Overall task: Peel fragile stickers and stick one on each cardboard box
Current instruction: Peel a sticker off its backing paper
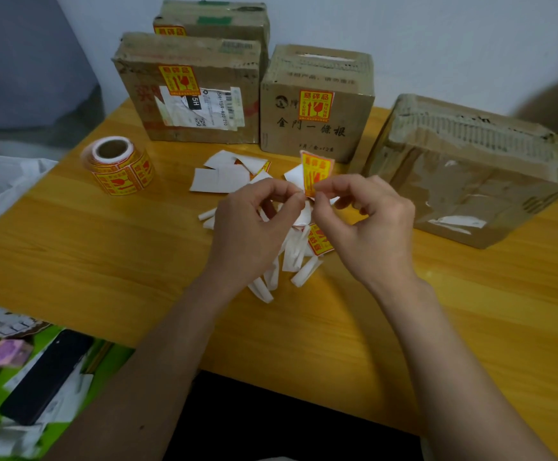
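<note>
Left hand (pixel 254 221) and right hand (pixel 367 221) fingers pinch the yellow-and-red fragile sticker (pixel 316 173) and its white backing above the wooden counter (pixel 88 261). Unlabelled brown cardboard box (pixel 470 168) stands right, near the counter edge; open counter lies front-left.

A pale bluish wall (pixel 437 34) stood behind the yellow wood-grain surface (pixel 88 254). A dark grey panel (pixel 21 61) filled the left corner, under soft, even light.
</note>
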